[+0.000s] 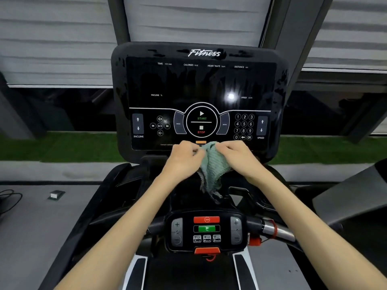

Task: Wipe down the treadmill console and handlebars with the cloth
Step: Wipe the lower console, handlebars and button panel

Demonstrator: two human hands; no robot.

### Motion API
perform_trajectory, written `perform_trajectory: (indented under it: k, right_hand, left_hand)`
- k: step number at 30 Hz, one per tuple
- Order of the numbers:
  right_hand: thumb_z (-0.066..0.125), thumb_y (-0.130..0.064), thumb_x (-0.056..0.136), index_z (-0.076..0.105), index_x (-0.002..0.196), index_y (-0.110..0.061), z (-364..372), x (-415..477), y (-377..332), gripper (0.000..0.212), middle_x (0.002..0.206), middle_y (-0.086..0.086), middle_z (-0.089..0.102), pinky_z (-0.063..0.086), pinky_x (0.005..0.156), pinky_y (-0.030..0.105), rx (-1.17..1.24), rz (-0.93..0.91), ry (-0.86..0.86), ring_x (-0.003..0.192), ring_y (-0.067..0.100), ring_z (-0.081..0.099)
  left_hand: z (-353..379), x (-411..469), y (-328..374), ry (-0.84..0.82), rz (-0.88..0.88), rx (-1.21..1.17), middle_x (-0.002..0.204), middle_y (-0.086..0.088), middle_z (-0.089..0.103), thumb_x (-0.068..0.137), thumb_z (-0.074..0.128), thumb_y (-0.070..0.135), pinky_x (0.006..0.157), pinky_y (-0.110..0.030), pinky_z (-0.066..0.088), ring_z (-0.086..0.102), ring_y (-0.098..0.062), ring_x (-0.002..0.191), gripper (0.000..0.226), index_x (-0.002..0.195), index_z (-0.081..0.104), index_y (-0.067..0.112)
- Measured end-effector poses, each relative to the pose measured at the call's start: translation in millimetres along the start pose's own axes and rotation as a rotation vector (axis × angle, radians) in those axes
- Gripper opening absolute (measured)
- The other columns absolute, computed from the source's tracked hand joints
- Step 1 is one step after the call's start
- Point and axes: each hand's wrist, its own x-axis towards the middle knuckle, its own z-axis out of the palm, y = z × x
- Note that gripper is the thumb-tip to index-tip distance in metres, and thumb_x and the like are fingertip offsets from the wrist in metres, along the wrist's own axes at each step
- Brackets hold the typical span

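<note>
both hands point(184, 155) holding cloth point(211, 166), below console point(201, 88)

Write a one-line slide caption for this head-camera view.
Left hand and right hand pinch a crumpled green ribbed cloth in front of the black treadmill console, below its START and STOP buttons.

Grey blinds point(52, 38), green turf strip point(62, 147)

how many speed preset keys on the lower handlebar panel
3, in a row under the green button: left key marked 2 mph, middle key 4 mph, right key 6 mph. None looks hidden; left hand and right hand hold the cloth higher up.
</note>
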Motion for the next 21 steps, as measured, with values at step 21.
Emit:
perform_trajectory:
  k: [21]
  right_hand:
    - [0.071,-0.015,0.083,0.06,0.12,-0.005,11.7,-0.4,53.3,0.04,0.116,0.011,0.068,0.053,0.086,0.027,0.517,0.15,-0.436,0.107,0.023,0.065]
  left_hand:
    - [-10.9,19.8,-54.7,-0.398,0.257,-0.415,0.102,0.015,0.072,0.099,0.054,0.009,0.088,-0.018,0.048,0.065,0.001,0.098,0.025,0.108,0.069,0.027]
